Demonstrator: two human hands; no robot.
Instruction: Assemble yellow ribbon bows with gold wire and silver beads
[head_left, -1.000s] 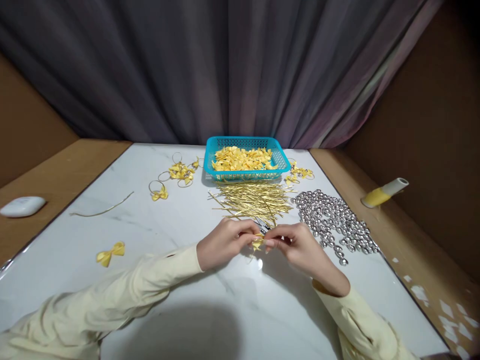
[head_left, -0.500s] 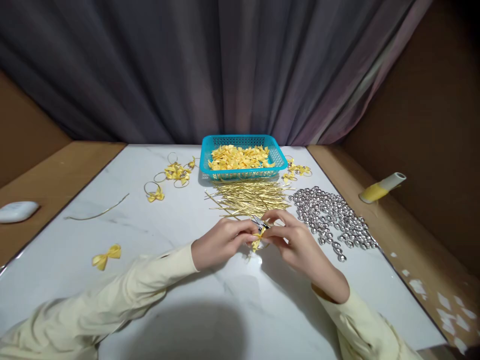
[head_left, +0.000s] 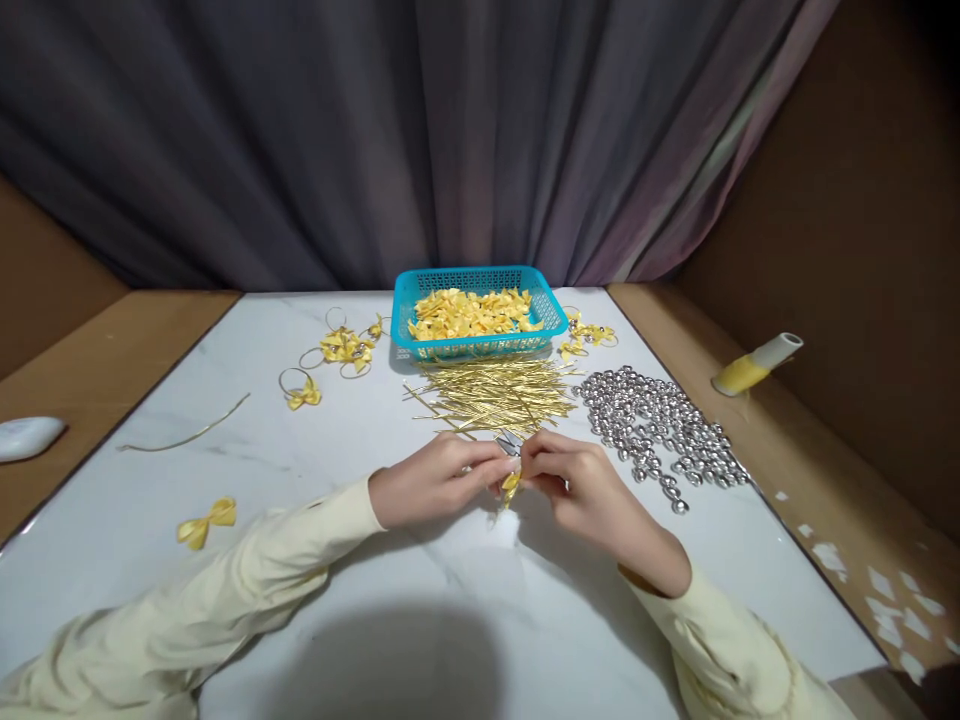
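My left hand [head_left: 431,484] and my right hand [head_left: 577,480] meet at the table's middle, fingertips pinched together on one small yellow ribbon bow [head_left: 511,484]. A thin gold strand hangs from the bow. Just behind the fingers lies a pile of gold wire ties [head_left: 499,393]. Small scissors [head_left: 508,442] peek out at the pile's near edge. Both arms wear pale yellow sleeves.
A blue basket [head_left: 478,341] of yellow bows stands at the back. Silver bells [head_left: 660,430] are heaped at the right. Finished bows with gold loops [head_left: 341,348] lie back left, a loose bow [head_left: 205,522] front left, a gold wire [head_left: 184,435], a white case [head_left: 22,437], a yellow tube [head_left: 754,365].
Both hands have stayed pinched on the bow, the right fingers shifting slightly around it. The view has drifted a little, so everything sits slightly left and higher.
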